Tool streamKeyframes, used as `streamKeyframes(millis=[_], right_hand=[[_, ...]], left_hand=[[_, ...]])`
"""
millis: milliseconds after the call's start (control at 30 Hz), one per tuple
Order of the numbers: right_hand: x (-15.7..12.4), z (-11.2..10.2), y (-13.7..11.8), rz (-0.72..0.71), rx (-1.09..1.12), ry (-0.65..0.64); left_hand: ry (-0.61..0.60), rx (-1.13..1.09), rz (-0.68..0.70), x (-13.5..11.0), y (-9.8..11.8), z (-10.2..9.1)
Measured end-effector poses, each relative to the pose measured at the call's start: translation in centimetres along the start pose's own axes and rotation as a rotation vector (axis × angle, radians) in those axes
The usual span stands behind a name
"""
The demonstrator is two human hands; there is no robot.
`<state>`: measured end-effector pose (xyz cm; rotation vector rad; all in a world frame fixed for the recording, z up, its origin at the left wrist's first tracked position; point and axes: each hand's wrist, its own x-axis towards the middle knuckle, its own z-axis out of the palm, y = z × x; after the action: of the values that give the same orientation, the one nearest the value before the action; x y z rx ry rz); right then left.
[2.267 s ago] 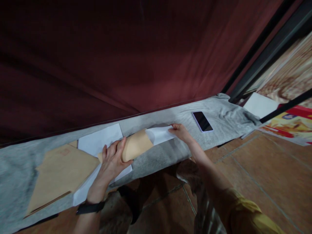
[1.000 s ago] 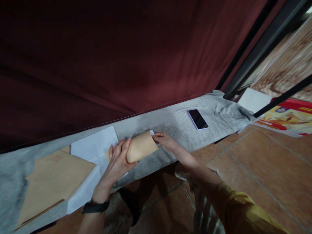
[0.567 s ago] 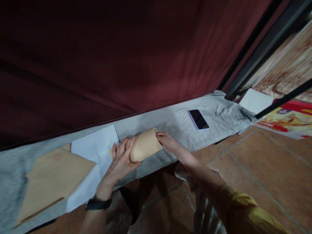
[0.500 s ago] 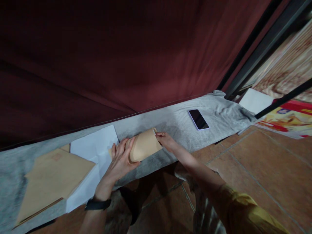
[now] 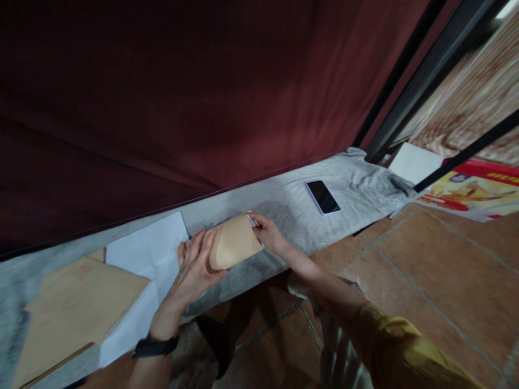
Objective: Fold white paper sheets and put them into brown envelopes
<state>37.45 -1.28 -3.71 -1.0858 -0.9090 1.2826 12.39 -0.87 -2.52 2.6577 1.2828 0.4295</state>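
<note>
Over the gray cloth (image 5: pixel 290 189), the left hand (image 5: pixel 195 267) holds the left end of a brown envelope (image 5: pixel 235 243). The right hand (image 5: pixel 267 232) is at its open right end, partly hidden; I can't tell if it pinches.

Overall illumination is low; the source cannot be located. The dark red curtain (image 5: pixel 279 129) falls to near-black at upper left and carries a diffuse, brighter zone right of centre. The grey cloth (image 5: pixel 287 186) reads at mid-level. A soft-edged shadow lies on it behind and to the right of the kraft envelope (image 5: pixel 237 243). The tiled floor (image 5: pixel 430 265) is mid-toned at right and deeply shaded beneath the cloth. The brightest area is a pale strip (image 5: pixel 506 9) at the upper right corner. Wide-angle distortion stretches the yellow sleeve (image 5: pixel 409 351). Lettering on the red-and-yellow printed panel (image 5: pixel 470 189) is too soft to read.
</note>
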Motion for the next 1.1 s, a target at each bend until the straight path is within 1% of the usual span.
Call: streamKeyframes(millis=[67, 167, 233, 267, 333, 400, 433, 467, 500, 533, 600, 633, 667, 700, 767, 833, 1000, 1100], right_hand=[[-0.1, 0.2, 0.2, -0.079, 0.015, 0.021], [-0.1, 0.4, 0.6, -0.132, 0.017, 0.07], [0.1, 0.4, 0.8, -0.162, 0.038, 0.116], [0.3, 0.4, 0.8, -0.178, 0.054, 0.147], [0.7, 0.2, 0.6, -0.199, 0.086, 0.225], [1.1, 0.1, 0.3, -0.191, 0.101, 0.304], [1.3, 0.0, 0.2, -0.179, 0.107, 0.335], [1.4, 0.0, 0.1, -0.164, 0.111, 0.359], [1.5, 0.1, 0.1, -0.146, 0.113, 0.377], [1.5, 0.2, 0.2, -0.127, 0.115, 0.391], [1.5, 0.8, 0.7, -0.097, 0.121, 0.403], [1.4, 1.2, 1.0, -0.088, 0.123, 0.403], [1.2, 1.6, 1.4, -0.086, 0.125, 0.401], [1.1, 2.0, 1.9, -0.089, 0.126, 0.398], [0.8, 2.6, 2.6, -0.102, 0.114, 0.39], [0.5, 2.9, 3.0, -0.106, 0.084, 0.382], [-0.2, 2.6, 3.1, -0.072, 0.034, 0.269], [-0.5, 2.5, 2.9, -0.065, 0.03, 0.223]], left_hand=[[0.016, -0.006, 0.005, 0.1, 0.1, -0.1], [0.044, -0.019, -0.001, 0.3, 0.3, -0.2], [0.093, -0.048, -0.02, 0.4, 0.6, -0.3], [0.139, -0.074, -0.044, 0.4, 0.8, -0.3], [0.285, -0.145, -0.132, 0.6, 1.5, -0.4], [0.474, -0.252, -0.279, 0.9, 2.5, -0.2], [0.554, -0.34, -0.361, 1.0, 3.1, 0.0], [0.605, -0.466, -0.445, 1.2, 3.8, 0.3], [0.617, -0.638, -0.523, 1.5, 4.5, 0.6], [0.579, -0.852, -0.597, 1.8, 5.3, 1.0], [0.399, -1.321, -0.711, 2.4, 6.7, 1.7], [0.31, -1.503, -0.752, 2.7, 7.3, 2.0], [0.256, -1.628, -0.783, 3.0, 7.8, 2.3], [0.245, -1.7, -0.811, 3.3, 8.2, 2.5], [0.296, -1.746, -0.863, 3.8, 8.6, 2.6], [0.333, -1.755, -0.916, 4.1, 8.3, 2.5], [0.249, -1.794, -1.014, 4.1, 6.2, 1.9], [0.193, -1.768, -1.039, 3.9, 5.0, 1.7]])
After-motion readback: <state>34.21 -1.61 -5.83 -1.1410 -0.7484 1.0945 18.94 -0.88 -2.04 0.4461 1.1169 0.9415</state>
